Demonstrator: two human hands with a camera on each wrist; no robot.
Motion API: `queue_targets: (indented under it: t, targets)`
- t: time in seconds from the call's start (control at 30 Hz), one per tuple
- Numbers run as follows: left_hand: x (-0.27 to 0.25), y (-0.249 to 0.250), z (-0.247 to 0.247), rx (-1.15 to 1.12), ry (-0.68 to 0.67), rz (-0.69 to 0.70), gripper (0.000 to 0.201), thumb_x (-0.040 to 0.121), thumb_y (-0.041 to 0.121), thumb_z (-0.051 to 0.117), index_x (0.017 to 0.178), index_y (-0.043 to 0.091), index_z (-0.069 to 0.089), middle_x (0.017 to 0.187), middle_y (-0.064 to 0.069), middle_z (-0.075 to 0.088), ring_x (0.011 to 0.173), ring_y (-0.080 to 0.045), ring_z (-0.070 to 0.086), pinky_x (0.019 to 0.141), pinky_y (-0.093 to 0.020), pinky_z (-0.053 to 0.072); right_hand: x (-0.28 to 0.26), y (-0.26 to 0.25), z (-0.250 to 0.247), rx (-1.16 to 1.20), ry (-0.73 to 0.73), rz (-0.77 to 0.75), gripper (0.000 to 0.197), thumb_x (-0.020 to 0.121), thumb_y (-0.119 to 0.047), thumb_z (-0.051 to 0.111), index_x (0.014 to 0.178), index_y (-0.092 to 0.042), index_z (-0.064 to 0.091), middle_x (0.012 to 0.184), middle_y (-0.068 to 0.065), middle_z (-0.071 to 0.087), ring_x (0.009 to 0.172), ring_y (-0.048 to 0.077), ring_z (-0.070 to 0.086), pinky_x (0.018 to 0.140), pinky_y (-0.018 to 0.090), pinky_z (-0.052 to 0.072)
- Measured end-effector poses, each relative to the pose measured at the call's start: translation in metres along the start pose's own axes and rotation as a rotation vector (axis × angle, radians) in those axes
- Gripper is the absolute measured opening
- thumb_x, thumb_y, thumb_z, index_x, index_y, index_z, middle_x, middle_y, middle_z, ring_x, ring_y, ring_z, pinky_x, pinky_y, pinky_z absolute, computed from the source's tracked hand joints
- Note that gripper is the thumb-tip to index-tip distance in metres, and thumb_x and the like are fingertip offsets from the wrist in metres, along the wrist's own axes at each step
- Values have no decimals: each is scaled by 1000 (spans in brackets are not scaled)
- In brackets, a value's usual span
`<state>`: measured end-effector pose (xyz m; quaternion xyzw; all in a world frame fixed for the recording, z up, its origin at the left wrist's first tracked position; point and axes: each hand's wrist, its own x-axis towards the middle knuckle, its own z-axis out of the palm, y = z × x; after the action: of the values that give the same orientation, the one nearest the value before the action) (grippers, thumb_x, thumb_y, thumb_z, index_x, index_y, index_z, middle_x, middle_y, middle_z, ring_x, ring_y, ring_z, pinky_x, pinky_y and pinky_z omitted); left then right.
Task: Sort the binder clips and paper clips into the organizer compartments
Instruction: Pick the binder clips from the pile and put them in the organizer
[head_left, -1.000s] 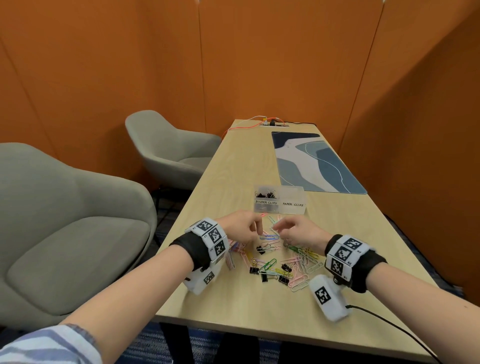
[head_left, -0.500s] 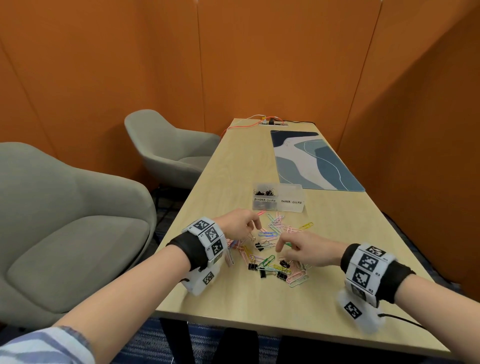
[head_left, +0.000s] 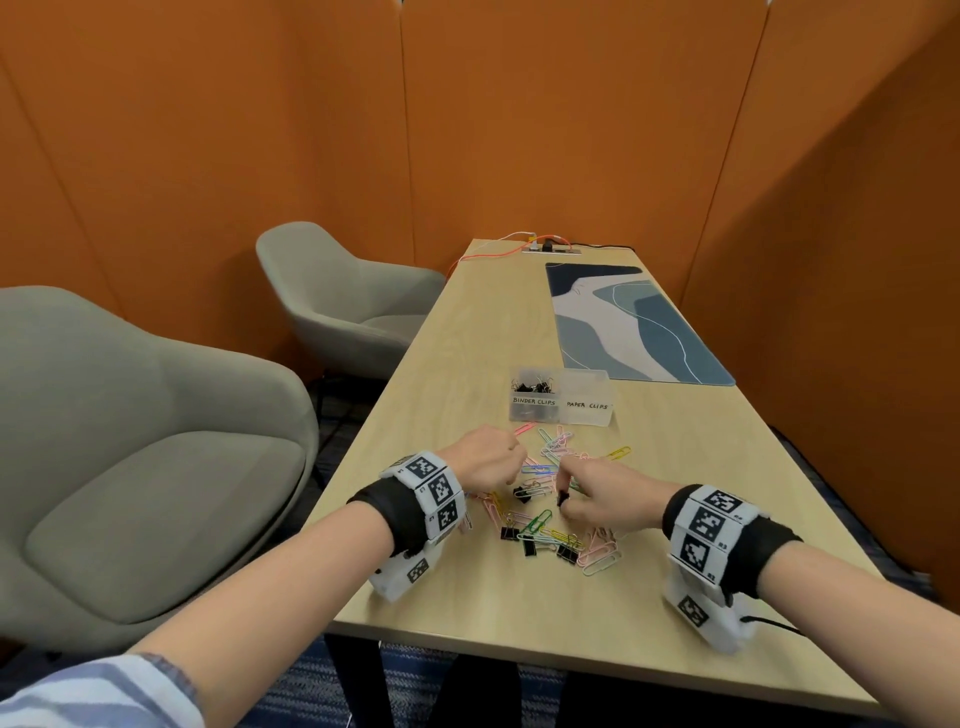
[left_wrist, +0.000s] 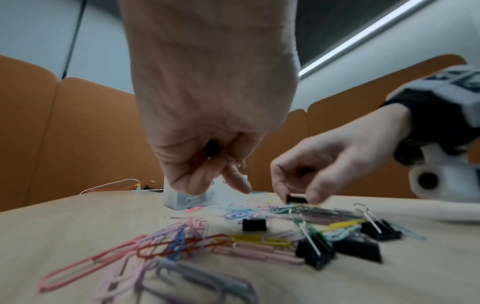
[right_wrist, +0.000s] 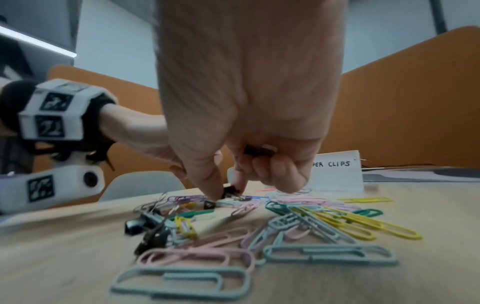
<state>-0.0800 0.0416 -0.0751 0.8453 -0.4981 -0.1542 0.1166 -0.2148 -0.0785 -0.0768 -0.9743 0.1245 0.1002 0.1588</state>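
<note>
Loose coloured paper clips (head_left: 545, 530) and black binder clips (head_left: 522, 493) lie mixed in a pile on the wooden table (head_left: 519, 623). Behind it stands the clear organizer (head_left: 561, 397): the left compartment, labelled BINDER CLIPS, holds black clips, and the right one is labelled PAPER CLIPS. My right hand (head_left: 563, 501) is over the pile's middle, thumb and forefinger pinching a black binder clip (right_wrist: 230, 193), with another dark clip (right_wrist: 253, 151) tucked in its curled fingers. My left hand (head_left: 511, 460) hovers at the pile's left, fingers curled around a black clip (left_wrist: 213, 148).
A blue patterned desk mat (head_left: 634, 322) lies beyond the organizer. Orange cables and a power socket (head_left: 545, 247) sit at the table's far end. Two grey armchairs (head_left: 156, 467) stand to the left, and orange partition walls enclose the table.
My right hand drew back a little from the pile's far side and now pinches a black binder clip near the middle. My left hand has barely moved.
</note>
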Motion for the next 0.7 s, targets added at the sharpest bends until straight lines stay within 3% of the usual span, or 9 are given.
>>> queue_targets:
  t: [0.07,0.17,0.33,0.47,0.6,0.7]
  targets:
    - [3,-2,5,38,30,-16,41,94,34,41,80,2,62,88,-16,66,81,-30,58,73,-34,47,0,3,-3,110,7,89,12,92,-26,44,95,-15,44,82,-2,52,81,21,46,64,27,36]
    - [9,-4,11,158,13,-3,50,83,52,58,86,2,64,88,-13,67,81,-28,61,71,-35,50,3,10,-7,246,18,184,16,93,-30,37,84,-17,42,84,1,50,80,21,45,68,32,36]
    - [16,-2,14,220,-65,55,30,83,40,67,79,12,59,79,-6,57,75,-23,53,67,-31,43,6,13,-11,769,39,299,20,88,-19,40,68,-15,42,65,3,44,48,13,31,44,22,23]
    - [19,4,13,172,-69,69,29,85,41,64,80,12,58,78,-6,56,76,-23,51,66,-29,40,11,14,-12,1026,65,363,13,83,-13,45,71,-9,47,65,11,54,44,13,31,42,18,23]
    - [20,10,11,20,11,73,37,90,46,55,80,11,60,68,-1,54,72,-19,50,62,-28,37,14,16,-11,1223,96,359,13,83,-12,43,72,-8,49,57,10,53,41,14,36,38,17,28]
    - [19,4,10,92,72,50,33,91,39,55,97,7,63,90,-10,63,83,-23,56,69,-29,41,16,20,-10,1287,71,378,23,84,-15,34,74,-5,52,52,8,49,38,14,36,36,18,27]
